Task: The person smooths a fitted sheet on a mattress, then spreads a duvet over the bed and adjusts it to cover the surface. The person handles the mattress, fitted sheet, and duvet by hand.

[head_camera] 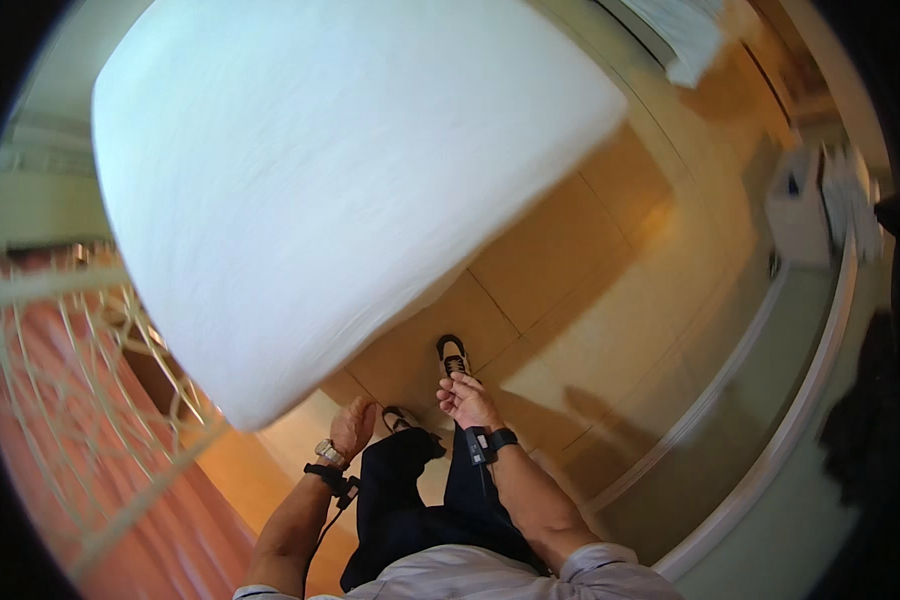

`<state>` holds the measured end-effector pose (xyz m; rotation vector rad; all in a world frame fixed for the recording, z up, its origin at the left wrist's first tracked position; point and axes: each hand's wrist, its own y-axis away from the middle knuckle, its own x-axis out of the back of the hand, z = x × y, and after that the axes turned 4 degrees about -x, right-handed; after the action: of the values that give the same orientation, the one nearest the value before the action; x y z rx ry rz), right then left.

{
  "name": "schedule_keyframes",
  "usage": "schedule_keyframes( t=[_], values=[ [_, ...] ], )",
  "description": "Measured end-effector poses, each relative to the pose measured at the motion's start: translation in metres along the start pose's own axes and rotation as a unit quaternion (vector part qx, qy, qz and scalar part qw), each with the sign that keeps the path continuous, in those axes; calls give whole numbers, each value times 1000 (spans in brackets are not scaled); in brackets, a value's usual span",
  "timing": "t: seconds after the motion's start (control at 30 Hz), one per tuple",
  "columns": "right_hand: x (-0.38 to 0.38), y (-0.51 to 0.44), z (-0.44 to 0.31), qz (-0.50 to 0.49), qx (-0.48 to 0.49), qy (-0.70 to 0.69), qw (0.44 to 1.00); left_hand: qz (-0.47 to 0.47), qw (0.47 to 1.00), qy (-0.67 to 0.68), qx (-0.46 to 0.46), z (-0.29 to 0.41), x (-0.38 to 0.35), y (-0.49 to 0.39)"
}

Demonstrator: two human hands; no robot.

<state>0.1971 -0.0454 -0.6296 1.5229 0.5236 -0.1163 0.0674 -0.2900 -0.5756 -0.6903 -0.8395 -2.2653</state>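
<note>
A mattress covered by a smooth white sheet (360,172) fills the upper middle of the head view. Beside its lower corner is my left hand (352,429), with curled fingers and a metal watch (330,452) on the wrist; nothing shows in it, though its palm side is hidden. My right hand (469,400) hangs over the floor in front of my body, empty, with its fingers loosely bent and partly apart. A black strap with a small device sits on each of my wrists. Neither hand touches the mattress.
A cream metal bed frame (150,495) stands at the left, with pink curtain-like fabric (217,532) behind it. Tiled floor (607,300) lies to the right of the mattress. Farther right are a white box-like container (799,217) and a curved-looking pale rail (780,442). White cloth (690,45) lies at the top right.
</note>
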Motion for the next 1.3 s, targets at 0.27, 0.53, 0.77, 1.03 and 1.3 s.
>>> schedule_keyframes(
  t=[0.27,0.53,0.77,1.03,1.3],
  values=[
    [74,-50,48,-32,34,-222,974,-105,881,-281,-365,37,-15,-150],
    [57,-155,101,-2,103,-255,961,-145,786,-345,-493,56,-70,-214],
    [-5,-174,4,153,207,-160,953,-110,760,-377,-518,112,-54,-222],
    [-2,-201,-43,50,280,-161,945,-90,747,-395,-528,92,-49,-220],
    [-8,-239,-32,225,346,-82,907,-100,736,-419,-522,95,-48,-217]
  ],
)
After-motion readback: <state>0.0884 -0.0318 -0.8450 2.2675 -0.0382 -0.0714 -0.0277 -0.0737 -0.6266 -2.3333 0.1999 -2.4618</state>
